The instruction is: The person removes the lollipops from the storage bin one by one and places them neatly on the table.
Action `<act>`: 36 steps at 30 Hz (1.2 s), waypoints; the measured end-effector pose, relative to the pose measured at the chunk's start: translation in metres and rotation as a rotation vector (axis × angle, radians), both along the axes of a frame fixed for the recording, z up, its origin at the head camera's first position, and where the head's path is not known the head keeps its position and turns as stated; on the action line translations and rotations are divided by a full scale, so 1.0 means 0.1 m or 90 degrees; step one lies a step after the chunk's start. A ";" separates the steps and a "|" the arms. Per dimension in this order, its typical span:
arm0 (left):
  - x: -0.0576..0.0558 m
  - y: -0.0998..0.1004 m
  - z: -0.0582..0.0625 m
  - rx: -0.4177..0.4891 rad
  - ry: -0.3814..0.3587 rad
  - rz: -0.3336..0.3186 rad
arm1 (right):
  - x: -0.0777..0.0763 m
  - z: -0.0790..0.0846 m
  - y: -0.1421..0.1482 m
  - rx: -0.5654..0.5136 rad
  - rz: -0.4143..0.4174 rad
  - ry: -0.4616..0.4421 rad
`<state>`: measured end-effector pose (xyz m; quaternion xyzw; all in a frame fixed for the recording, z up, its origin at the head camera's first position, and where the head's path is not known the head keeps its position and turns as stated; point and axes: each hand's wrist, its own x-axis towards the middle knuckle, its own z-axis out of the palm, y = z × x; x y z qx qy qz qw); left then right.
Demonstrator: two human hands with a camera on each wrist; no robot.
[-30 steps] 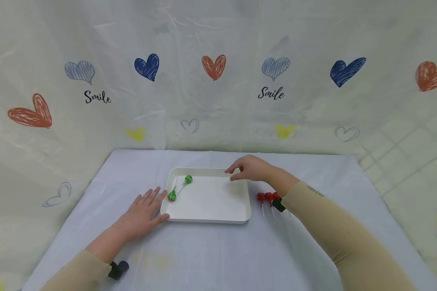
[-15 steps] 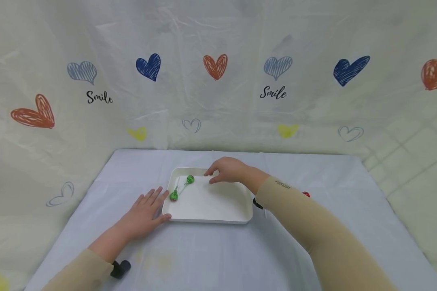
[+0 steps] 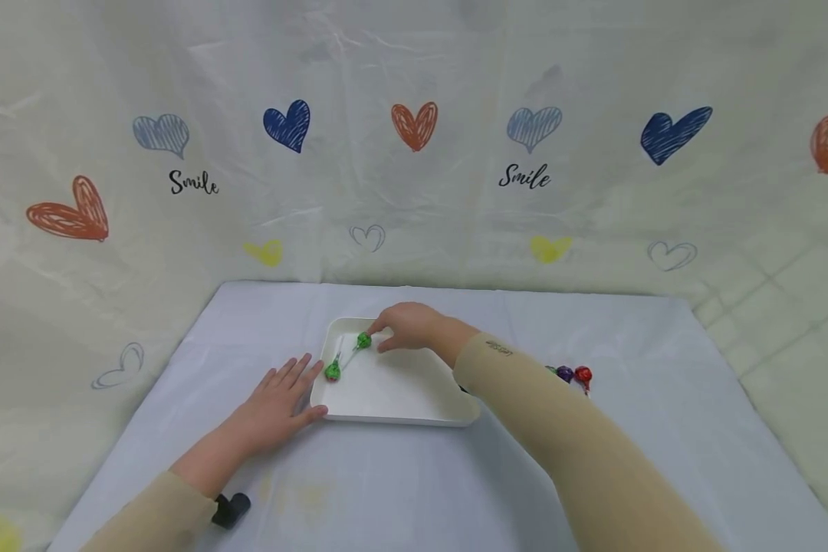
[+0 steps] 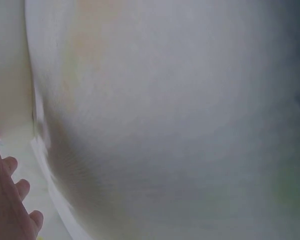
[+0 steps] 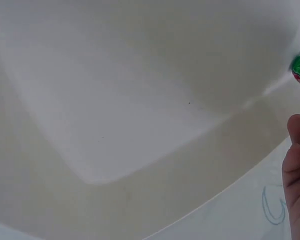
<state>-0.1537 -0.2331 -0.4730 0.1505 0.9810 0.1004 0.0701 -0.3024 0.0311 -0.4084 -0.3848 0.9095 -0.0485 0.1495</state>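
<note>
Two lollipops in green wrappers lie toward the left side of a white tray. My right hand reaches in over the tray's far side, thumb and index finger spread. Its index fingertip is right at the head of the farther green lollipop, whose head also shows at the right edge of the right wrist view. The nearer green lollipop has its head toward me. With fingers straight and spread, my left hand rests by the tray's left end, fingertips and thumb at the rim.
Right of the tray, a red lollipop and a purple lollipop lie on the white tablecloth, with a bit of green beside them. My right forearm hides part of that group. A heart-printed sheet hangs behind.
My right hand has moved left across the tray to the farther green lollipop, its forearm now covering other lollipops than before. My left hand has stayed at the tray's left end.
</note>
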 end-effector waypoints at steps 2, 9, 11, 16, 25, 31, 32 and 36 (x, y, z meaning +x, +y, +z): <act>0.00 0.00 0.00 -0.002 -0.002 -0.001 | 0.00 -0.01 -0.04 0.000 0.005 -0.002; 0.00 0.01 0.03 0.005 -0.003 -0.006 | -0.01 -0.05 -0.14 0.004 0.007 -0.025; 0.00 0.02 0.03 0.007 0.002 -0.008 | -0.01 -0.06 -0.16 0.008 0.002 -0.038; 0.00 0.01 0.03 0.009 0.008 -0.010 | 0.00 -0.11 -0.22 0.038 0.000 -0.055; 0.01 0.02 0.06 0.008 0.006 -0.012 | 0.05 -0.10 -0.23 0.092 0.003 -0.051; 0.01 0.02 0.06 0.004 -0.005 -0.006 | 0.10 -0.04 -0.11 0.095 -0.005 -0.062; 0.00 0.01 0.05 0.004 -0.005 -0.005 | 0.11 -0.02 -0.08 0.093 -0.003 -0.067; 0.01 0.01 0.05 0.004 -0.001 -0.006 | 0.16 0.00 0.04 0.084 0.011 -0.077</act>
